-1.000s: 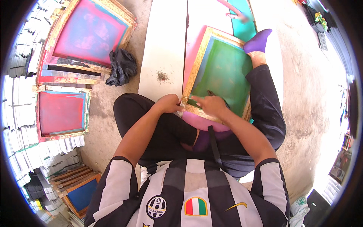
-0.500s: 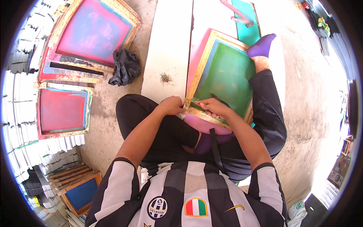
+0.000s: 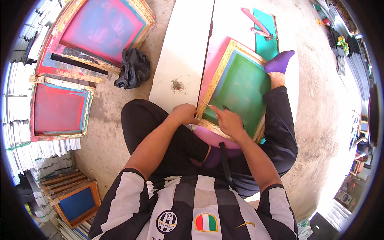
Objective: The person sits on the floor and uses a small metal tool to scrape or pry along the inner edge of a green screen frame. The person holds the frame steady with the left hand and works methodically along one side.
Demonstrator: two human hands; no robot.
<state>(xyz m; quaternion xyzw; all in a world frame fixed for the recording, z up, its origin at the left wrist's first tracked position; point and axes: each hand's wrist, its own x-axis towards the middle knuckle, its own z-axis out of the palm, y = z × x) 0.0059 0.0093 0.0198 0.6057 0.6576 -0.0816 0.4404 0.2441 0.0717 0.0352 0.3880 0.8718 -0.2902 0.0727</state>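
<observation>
I sit on the floor with a wooden-framed printing screen (image 3: pixel 240 86) with green mesh tilted against my lap and a white board (image 3: pixel 182 52). My left hand (image 3: pixel 185 114) grips the screen's near-left corner. My right hand (image 3: pixel 229 122) rests on the lower frame edge and holds a thin pointed tool (image 3: pixel 208 105), its tip at the inner edge of the frame near the left corner. A round pink object (image 3: pixel 214 138) lies under the screen on my lap. My foot in a purple sock (image 3: pixel 279 63) lies by the screen's far right corner.
Two larger framed screens, pink and red (image 3: pixel 96 32) (image 3: pixel 60 108), lie on the concrete at left beside a black crumpled cloth (image 3: pixel 133 69). A small blue screen (image 3: pixel 76 204) and stacked frames sit at lower left. A teal panel with pink tools (image 3: pixel 264 34) lies beyond the screen.
My right hand has moved left along the lower frame edge toward the left corner, with the tool tip now pointing at the inner edge. My left hand stays on the corner.
</observation>
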